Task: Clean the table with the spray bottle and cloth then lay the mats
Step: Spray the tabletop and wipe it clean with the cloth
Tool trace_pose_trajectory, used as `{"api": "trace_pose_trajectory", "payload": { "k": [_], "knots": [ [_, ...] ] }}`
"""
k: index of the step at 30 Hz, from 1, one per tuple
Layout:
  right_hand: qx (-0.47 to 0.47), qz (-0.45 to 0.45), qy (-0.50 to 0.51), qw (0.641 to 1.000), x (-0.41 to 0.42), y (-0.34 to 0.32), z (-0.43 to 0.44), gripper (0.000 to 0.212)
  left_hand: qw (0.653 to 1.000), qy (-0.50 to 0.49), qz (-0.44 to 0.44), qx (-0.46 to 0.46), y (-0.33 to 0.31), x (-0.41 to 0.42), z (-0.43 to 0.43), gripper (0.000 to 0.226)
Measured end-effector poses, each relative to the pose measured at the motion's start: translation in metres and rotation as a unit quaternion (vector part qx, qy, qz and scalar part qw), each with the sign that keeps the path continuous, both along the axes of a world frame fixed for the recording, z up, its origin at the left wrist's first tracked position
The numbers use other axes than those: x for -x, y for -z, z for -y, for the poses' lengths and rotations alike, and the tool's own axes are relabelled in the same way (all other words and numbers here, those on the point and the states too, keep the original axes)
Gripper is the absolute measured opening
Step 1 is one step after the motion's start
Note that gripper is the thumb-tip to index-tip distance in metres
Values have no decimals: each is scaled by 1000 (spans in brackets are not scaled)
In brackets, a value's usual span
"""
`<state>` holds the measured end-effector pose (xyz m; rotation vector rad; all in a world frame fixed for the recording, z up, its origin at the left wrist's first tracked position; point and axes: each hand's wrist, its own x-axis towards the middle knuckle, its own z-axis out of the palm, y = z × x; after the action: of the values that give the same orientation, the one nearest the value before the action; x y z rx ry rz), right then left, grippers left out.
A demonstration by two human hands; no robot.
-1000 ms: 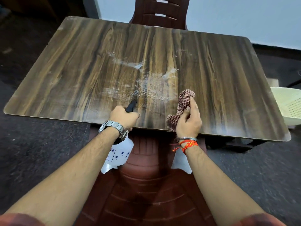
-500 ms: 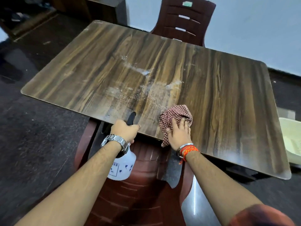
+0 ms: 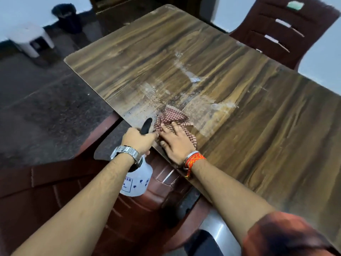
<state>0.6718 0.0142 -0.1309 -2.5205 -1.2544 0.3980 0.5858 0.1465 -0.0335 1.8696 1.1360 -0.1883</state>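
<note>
The wood-grain table carries pale smears and spray droplets near its front edge. My left hand grips the black trigger head of a white spray bottle, which hangs just below the table edge. My right hand presses flat, fingers spread, on a red-and-white checked cloth lying on the wet patch by the front edge. The two hands almost touch. No mats are in view.
A dark red plastic chair stands under me at the table's front. Another chair stands at the far side. A white stool and a dark bin sit on the floor at the far left.
My right hand has slid the cloth leftward along the front edge, up against the left hand, and flattened onto it. The view has swung left. The bottle stays in my left hand.
</note>
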Motion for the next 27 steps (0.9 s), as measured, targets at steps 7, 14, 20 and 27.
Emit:
{"api": "trace_pose_trajectory", "payload": {
  "k": [7,14,20,27],
  "knots": [
    [-19,-18,-16,1000,-24,2,1,47,994,-111,9,-6,-2,-11,32,34],
    [11,41,-223,974,-43,8,-33,58,983,-178,16,-31,2,-9,21,27],
    [27,75,-251,965,-94,11,-63,64,978,-204,25,-28,17,-17,2,34],
    [21,98,131,986,-256,13,-2,55,979,-201,28,-23,21,-32,-7,31]
  ]
}}
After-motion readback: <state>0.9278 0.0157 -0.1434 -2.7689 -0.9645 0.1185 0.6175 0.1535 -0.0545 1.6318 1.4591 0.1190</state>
